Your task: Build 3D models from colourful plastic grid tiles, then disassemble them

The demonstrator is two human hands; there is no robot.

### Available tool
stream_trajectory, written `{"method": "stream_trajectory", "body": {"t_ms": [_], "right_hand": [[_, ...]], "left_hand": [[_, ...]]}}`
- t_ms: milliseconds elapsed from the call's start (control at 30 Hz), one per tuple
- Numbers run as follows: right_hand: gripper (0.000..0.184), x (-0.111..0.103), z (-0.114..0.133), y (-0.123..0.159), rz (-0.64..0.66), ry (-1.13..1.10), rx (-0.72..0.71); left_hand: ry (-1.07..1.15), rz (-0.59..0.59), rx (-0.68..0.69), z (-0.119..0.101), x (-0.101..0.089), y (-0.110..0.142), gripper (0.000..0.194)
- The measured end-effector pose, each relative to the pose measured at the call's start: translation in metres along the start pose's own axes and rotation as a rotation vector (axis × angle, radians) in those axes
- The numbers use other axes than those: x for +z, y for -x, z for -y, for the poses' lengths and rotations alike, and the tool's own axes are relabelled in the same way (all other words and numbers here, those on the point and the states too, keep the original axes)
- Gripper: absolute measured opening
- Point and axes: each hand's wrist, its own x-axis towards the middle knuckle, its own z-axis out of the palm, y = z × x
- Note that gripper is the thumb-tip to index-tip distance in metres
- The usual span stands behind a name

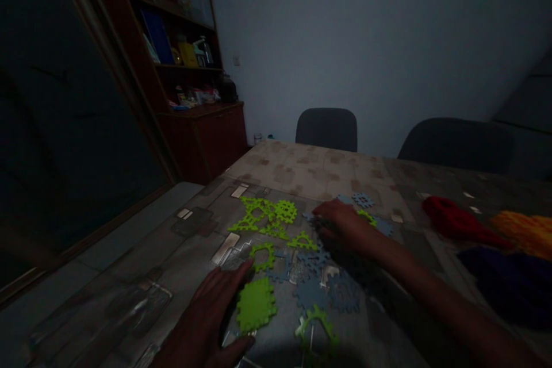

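Observation:
My left hand (204, 313) lies low on the table with thumb and fingers apart, around the left side of a flat green square interlocking piece (256, 305). Above its fingertips is a green ring-shaped piece (261, 256). My right hand (340, 221) reaches across the table, its fingers curled down among grey-blue interlocking pieces (310, 293); what is between them is hidden. A heap of green pieces (259, 213) lies left of that hand, with a green arched piece (303, 240) close by. A large green ring piece (317, 328) is nearest me.
Red (461, 221), orange (524, 231) and dark blue (509, 282) bundles lie on the right of the patterned table (172, 253). Two dark chairs (326, 129) stand at the far side. A wooden cabinet (207, 138) with filled shelves is at back left. The room is dim.

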Motion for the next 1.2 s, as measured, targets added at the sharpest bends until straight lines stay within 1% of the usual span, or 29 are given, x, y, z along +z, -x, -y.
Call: {"method": "stream_trajectory", "body": {"t_ms": [100, 133, 200, 267, 367, 533, 633, 800, 1000, 1133, 1200], "right_hand": [[0.029, 0.002, -0.043, -0.004, 0.031, 0.105, 0.172], [0.027, 0.003, -0.052, -0.003, 0.044, 0.133, 0.214], [0.025, 0.005, -0.063, -0.001, 0.061, 0.175, 0.267], [0.029, 0.007, -0.064, 0.001, 0.061, 0.198, 0.269], [0.039, 0.012, -0.055, -0.003, 0.074, 0.202, 0.193], [0.025, 0.014, -0.045, -0.020, 0.146, 0.205, 0.118], [0.024, 0.012, -0.048, -0.026, 0.178, 0.206, 0.098], [0.026, 0.010, -0.053, -0.024, 0.204, 0.190, 0.082], [0.035, 0.008, -0.060, -0.022, 0.224, 0.149, 0.072], [0.042, 0.006, -0.066, -0.024, 0.186, 0.111, 0.066], [0.041, 0.006, -0.068, -0.025, 0.150, 0.091, 0.060]], "left_hand": [[0.002, 0.010, 0.003, 0.000, 0.000, 0.002, 0.097], [0.004, 0.008, 0.006, 0.001, 0.000, 0.002, 0.096], [0.011, 0.006, 0.011, 0.002, 0.001, 0.004, 0.095], [0.024, 0.021, 0.011, 0.004, 0.000, 0.005, 0.093], [0.066, 0.044, -0.004, 0.004, -0.002, 0.004, 0.093], [0.127, 0.058, -0.022, -0.002, -0.008, -0.001, 0.091], [0.144, 0.067, -0.008, -0.004, -0.012, -0.004, 0.087], [0.169, 0.082, 0.009, -0.002, -0.015, -0.003, 0.083], [0.170, 0.073, 0.017, -0.003, -0.019, -0.002, 0.077], [0.122, 0.050, 0.022, -0.001, -0.014, 0.001, 0.074], [0.107, 0.039, 0.026, 0.001, -0.011, 0.004, 0.074]]}}
